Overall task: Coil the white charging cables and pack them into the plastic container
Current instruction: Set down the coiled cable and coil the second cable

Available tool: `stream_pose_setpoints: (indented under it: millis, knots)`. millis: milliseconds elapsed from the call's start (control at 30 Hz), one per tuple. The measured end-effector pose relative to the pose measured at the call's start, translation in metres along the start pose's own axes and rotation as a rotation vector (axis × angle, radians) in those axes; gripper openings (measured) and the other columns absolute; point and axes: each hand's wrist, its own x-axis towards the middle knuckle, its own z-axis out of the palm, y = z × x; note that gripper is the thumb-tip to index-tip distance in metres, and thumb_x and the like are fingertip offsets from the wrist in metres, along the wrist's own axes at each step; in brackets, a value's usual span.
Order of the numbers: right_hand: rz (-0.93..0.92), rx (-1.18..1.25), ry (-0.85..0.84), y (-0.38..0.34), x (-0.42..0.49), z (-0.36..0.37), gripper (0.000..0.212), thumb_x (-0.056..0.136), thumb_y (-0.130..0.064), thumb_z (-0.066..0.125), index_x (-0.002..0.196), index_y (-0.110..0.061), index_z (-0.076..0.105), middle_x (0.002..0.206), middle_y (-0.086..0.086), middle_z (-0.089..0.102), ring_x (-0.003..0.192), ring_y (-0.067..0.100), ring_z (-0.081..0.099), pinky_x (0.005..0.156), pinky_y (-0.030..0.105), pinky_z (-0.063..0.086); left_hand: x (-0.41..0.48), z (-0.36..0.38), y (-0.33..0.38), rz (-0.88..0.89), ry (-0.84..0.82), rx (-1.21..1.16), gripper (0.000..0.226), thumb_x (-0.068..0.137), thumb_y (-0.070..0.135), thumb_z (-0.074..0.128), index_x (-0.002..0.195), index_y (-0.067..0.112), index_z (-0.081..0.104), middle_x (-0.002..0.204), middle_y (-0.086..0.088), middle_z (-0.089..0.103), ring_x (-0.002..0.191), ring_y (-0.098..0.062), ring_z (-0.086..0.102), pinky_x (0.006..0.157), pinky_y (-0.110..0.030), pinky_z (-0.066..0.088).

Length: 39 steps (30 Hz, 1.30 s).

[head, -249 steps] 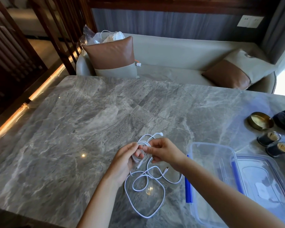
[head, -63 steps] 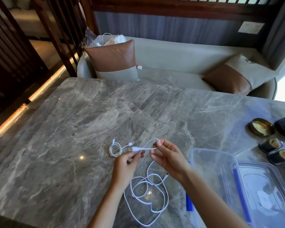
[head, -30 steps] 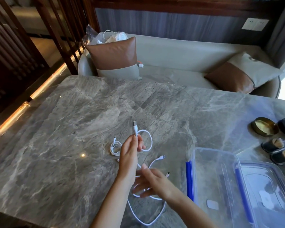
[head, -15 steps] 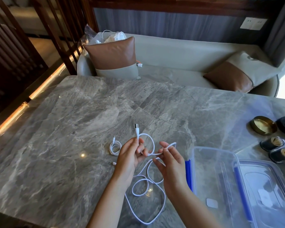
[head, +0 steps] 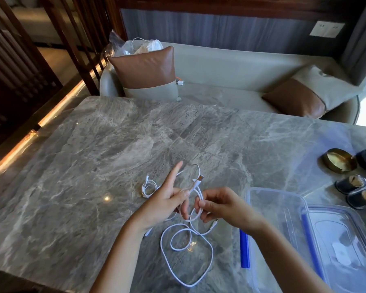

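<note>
I find open passage over the left and far parts of the table (head: 89,157). A small coiled cable (head: 148,185) lies just left of the left hand (head: 165,205). The loose cable (head: 186,252) sprawls in loops on the near side, below the left hand and the right hand (head: 222,205). To the right, the plastic container (head: 279,210) stands uncovered, its lid (head: 347,235) beside it. Beyond these, a brass dish (head: 338,159) and two dark cups (head: 350,183) occupy the far right edge.

Plastic container (head: 273,192) and lid (head: 342,240) cut off lower right; small coil (head: 148,186) partly behind left hand (head: 163,205), white cable (head: 161,242) hidden inside right hand's (head: 222,206) pinch
</note>
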Motion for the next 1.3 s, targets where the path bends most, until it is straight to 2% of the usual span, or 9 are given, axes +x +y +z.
stream_pose_setpoints:
  millis: [167,267,400,467,600,767,1033,1167,1300]
  knots:
    - [0.047,-0.136,-0.141,-0.011,-0.003,-0.015,0.020,0.092,-0.011,0.054,0.079,-0.019,0.066,0.067,-0.010,0.064,0.063,0.007,0.061,0.065,0.022,0.055,0.002,0.000,0.006,-0.017,-0.130,0.242,0.037,0.095,0.018,0.046,0.126,0.038,0.048,0.077,-0.003,0.071,0.080,-0.015,0.063,0.088,-0.024,0.044]
    - [0.052,-0.180,-0.108,-0.014,-0.003,-0.020,0.021,0.092,-0.010,0.054,0.080,-0.020,0.068,0.066,-0.008,0.062,0.060,0.007,0.061,0.064,0.023,0.056,0.004,0.004,0.007,-0.002,0.022,0.429,0.023,0.091,0.020,0.054,0.112,0.026,0.061,0.100,-0.003,0.066,0.091,-0.016,0.061,0.083,-0.025,0.044]
    - [0.016,-0.142,-0.038,-0.015,-0.003,-0.024,0.020,0.093,-0.009,0.053,0.081,-0.016,0.067,0.068,-0.001,0.061,0.060,0.008,0.062,0.063,0.023,0.055,0.002,0.011,0.006,0.171,0.269,0.867,0.023,0.090,0.036,0.051,0.108,0.028,0.061,0.098,0.009,0.037,0.099,-0.006,0.038,0.086,-0.020,0.032]
    - [-0.013,-0.092,-0.008,-0.014,-0.003,-0.023,0.018,0.093,-0.011,0.052,0.083,-0.013,0.067,0.070,0.002,0.059,0.060,0.009,0.062,0.062,0.021,0.055,0.001,0.014,0.009,0.198,0.303,0.897,0.022,0.091,0.037,0.047,0.102,0.024,0.061,0.097,0.008,0.044,0.099,-0.011,0.042,0.085,-0.025,0.034]
    - [-0.098,-0.007,0.128,-0.007,0.001,-0.016,0.018,0.092,-0.010,0.052,0.082,-0.013,0.068,0.066,-0.002,0.060,0.057,0.010,0.061,0.060,0.023,0.054,-0.003,0.023,0.006,0.146,0.304,0.686,0.018,0.094,0.037,0.041,0.085,0.026,0.052,0.068,0.008,0.055,0.065,-0.011,0.050,0.060,-0.032,0.043]
    - [-0.173,-0.009,0.238,-0.001,0.006,-0.008,0.028,0.093,-0.007,0.051,0.077,-0.022,0.070,0.062,-0.005,0.058,0.054,0.010,0.059,0.056,0.023,0.053,-0.006,0.027,-0.004,0.107,0.452,0.824,0.027,0.096,0.030,0.037,0.082,0.018,0.056,0.074,0.000,0.065,0.080,-0.016,0.058,0.086,-0.032,0.034]
    - [-0.166,0.101,0.219,0.004,0.009,0.001,0.022,0.094,-0.010,0.050,0.082,-0.015,0.067,0.068,0.002,0.057,0.053,0.009,0.056,0.055,0.022,0.051,0.002,0.036,-0.006,-0.066,0.408,-0.178,0.032,0.098,0.016,0.037,0.073,0.018,0.058,0.072,0.010,0.064,0.069,-0.006,0.049,0.064,-0.022,0.037]
    - [-0.150,0.204,0.448,0.011,0.010,0.016,0.008,0.091,-0.011,0.055,0.084,-0.011,0.058,0.064,0.005,0.059,0.044,0.011,0.054,0.046,0.022,0.049,0.007,0.040,-0.009,-0.095,0.503,-0.618,0.030,0.097,0.016,0.033,0.074,0.014,0.051,0.050,0.005,0.051,0.055,-0.012,0.039,0.053,-0.021,0.032]
    - [0.168,0.108,0.042,0.017,0.000,0.033,0.056,0.095,-0.047,0.032,0.065,-0.012,0.063,0.053,0.003,0.065,0.044,0.014,0.061,0.046,0.021,0.049,0.011,0.037,-0.005,-0.068,0.592,-0.740,0.030,0.099,0.016,0.030,0.073,0.016,0.045,0.049,0.008,0.042,0.056,-0.010,0.037,0.061,-0.024,0.031]
